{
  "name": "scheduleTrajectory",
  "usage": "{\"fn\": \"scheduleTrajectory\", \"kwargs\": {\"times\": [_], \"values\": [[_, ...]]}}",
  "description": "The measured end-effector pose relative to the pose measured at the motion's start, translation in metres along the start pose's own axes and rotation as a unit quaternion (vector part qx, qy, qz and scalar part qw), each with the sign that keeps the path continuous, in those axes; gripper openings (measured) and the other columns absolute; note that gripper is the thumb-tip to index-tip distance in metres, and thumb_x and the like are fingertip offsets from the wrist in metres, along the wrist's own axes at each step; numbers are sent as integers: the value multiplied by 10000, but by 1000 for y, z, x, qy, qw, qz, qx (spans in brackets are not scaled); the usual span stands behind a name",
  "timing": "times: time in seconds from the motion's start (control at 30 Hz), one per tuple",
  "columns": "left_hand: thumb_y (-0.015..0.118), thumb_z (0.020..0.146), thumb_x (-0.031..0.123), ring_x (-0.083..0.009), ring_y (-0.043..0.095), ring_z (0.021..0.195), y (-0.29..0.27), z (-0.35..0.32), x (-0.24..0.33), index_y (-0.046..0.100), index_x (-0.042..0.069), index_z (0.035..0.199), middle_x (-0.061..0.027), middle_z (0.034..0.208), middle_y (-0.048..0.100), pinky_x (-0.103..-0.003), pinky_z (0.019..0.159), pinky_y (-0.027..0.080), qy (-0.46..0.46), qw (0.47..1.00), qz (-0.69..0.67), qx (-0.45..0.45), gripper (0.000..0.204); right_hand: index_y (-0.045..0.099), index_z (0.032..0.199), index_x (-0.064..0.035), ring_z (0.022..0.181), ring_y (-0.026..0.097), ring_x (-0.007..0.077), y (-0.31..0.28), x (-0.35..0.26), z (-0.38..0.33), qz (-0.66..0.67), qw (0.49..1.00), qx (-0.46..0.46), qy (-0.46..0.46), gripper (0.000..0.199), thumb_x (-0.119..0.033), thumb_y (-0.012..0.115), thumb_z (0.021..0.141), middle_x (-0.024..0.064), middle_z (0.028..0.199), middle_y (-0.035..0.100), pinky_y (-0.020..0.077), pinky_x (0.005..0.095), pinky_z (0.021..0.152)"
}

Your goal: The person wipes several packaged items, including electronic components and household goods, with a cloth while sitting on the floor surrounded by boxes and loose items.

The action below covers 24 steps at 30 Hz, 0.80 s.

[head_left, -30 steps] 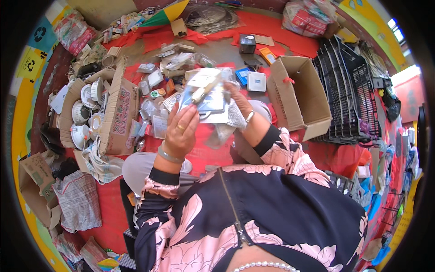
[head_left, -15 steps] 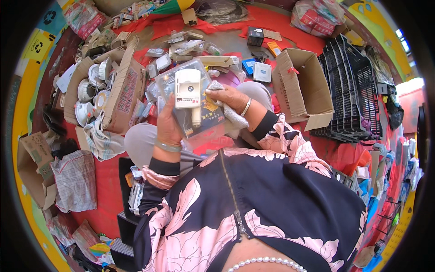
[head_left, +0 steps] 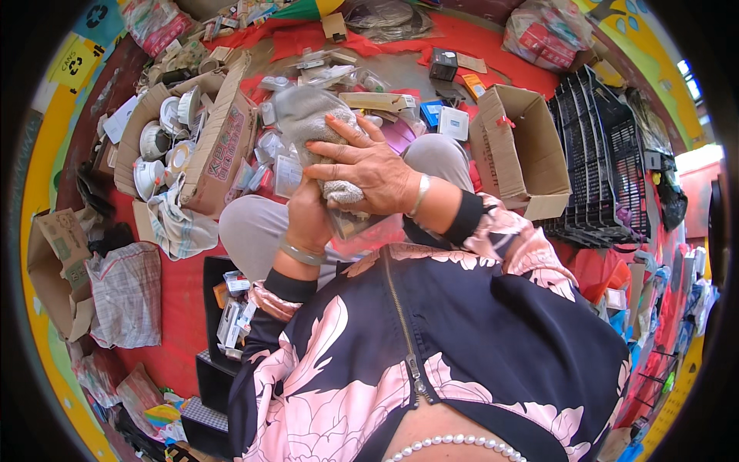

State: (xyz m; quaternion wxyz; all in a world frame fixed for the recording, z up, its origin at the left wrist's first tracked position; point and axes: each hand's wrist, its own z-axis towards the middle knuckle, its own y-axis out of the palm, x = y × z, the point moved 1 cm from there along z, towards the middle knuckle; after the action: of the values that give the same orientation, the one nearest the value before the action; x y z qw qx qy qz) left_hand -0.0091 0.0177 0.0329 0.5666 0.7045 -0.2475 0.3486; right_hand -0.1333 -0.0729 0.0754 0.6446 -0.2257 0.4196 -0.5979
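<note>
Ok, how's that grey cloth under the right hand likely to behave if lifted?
The grey cloth is probably floppy: it lies in soft folds and bunches beneath the right hand. It likely won't slip easily, since its surface looks fuzzy rather than glossy. It should be light too, as it appears to be plain fabric.

Bright daylight; bent, black-vignetted edges
</note>
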Motion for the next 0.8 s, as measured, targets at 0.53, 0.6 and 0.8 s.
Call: {"fn": "scheduleTrajectory", "kwargs": {"times": [0.53, 0.6, 0.8], "values": [[386, 936, 166, -213, 553, 1031, -10, -9, 13, 416, 39, 1261, -105, 1151, 540, -359, 894, 447, 89, 994, -63, 19, 350, 639, 927, -45, 758, 601, 323, 17, 99, 5, 32, 908, 135, 396, 256, -270, 561, 831, 146, 840, 638, 478, 353, 694], [389, 935, 203, -249, 544, 1062, -9, -11, 30, 422, 20, 1253, -133, 1172, 536, -395, 913, 443, 104, 988, -110, 41, 369, 651, 891, -42, 662, 605, 244, 11, 131, -14, 74, 877, 174, 441, 247, -271, 570, 844, 114, 766, 652, 481, 310, 631], [398, 937, 209, -275, 542, 1059, -15, 0, 23, 436, -11, 1230, -146, 1181, 536, -406, 921, 430, 56, 985, -166, 4, 369, 541, 1155, -30, 1057, 546, 208, -14, 69, 30, 110, 949, 244, 169, 392, -268, 589, 847, 138, 1164, 556, 426, 295, 894]]}}
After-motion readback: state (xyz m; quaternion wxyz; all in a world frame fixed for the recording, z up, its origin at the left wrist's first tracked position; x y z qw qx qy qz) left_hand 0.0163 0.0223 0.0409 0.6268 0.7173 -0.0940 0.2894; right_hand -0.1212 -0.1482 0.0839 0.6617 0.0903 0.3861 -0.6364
